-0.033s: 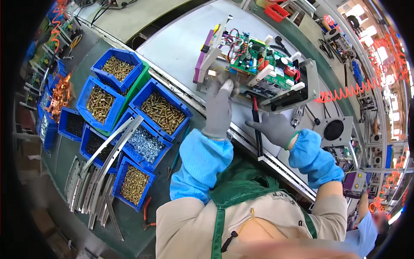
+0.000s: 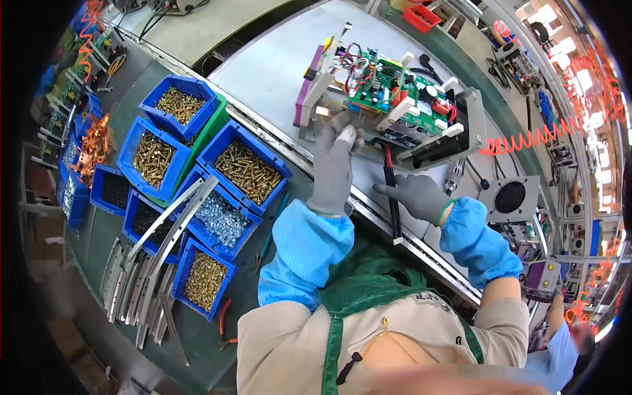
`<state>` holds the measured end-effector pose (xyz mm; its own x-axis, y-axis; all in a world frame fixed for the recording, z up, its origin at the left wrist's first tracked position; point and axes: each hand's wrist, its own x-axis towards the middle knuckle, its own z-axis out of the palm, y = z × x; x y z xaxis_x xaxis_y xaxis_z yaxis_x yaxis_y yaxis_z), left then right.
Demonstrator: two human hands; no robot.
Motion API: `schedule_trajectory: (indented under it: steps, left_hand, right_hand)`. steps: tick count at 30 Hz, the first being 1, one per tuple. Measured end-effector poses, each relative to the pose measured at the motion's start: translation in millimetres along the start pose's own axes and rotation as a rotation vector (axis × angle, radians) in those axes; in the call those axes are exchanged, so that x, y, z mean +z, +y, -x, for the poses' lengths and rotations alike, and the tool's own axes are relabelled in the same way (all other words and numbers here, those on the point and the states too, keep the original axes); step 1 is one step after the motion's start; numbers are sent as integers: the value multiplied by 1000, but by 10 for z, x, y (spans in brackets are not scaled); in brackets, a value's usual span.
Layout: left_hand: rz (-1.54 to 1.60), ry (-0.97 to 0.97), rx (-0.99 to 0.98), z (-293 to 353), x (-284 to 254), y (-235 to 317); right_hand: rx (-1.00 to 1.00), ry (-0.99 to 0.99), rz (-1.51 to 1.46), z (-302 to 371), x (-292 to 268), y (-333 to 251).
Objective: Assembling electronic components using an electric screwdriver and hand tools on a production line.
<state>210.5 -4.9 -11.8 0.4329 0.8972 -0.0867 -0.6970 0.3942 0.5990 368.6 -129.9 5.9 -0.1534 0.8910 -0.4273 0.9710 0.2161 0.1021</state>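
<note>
A device frame with a green circuit board (image 2: 395, 92), wires and a purple end panel (image 2: 309, 92) lies on the white worktop. My grey-gloved left hand (image 2: 334, 161) reaches to its near edge, thumb and fingers pressed together; whatever they hold is too small or hidden to make out. Right of it, a red and black cable (image 2: 392, 197) runs from beneath the device toward the table's near edge. My gloved right hand (image 2: 418, 195) is beside that cable, one finger stretched out toward it and the others partly hidden. A silver cylindrical piece (image 2: 454, 178) shows just beyond that hand.
Blue bins (image 2: 245, 164) of screws and small metal parts stand on the left. Metal strips (image 2: 148, 283) lie before them, near red-handled pliers (image 2: 225, 322). A coiled orange hose (image 2: 526, 141) and a fan panel (image 2: 509, 199) are on the right; another person's arm (image 2: 556, 342) shows lower right.
</note>
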Motion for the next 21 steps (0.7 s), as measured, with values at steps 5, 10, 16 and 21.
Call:
schedule_trajectory:
  steps: [5, 10, 16, 21]
  left_hand:
    - [-683, -318, 72, 431, -130, 93]
    - [-1278, -747, 186, 738, -44, 466]
    - [-1189, -624, 292, 802, 19, 537]
    - [-885, -282, 329, 794, 161, 448]
  right_hand:
    - [-37, 181, -172, -51, 118, 12]
    - [-62, 572, -593, -159, -48, -50]
    - [28, 682, -658, -232, -86, -2]
    - [-37, 776, -411, -42, -462, -427]
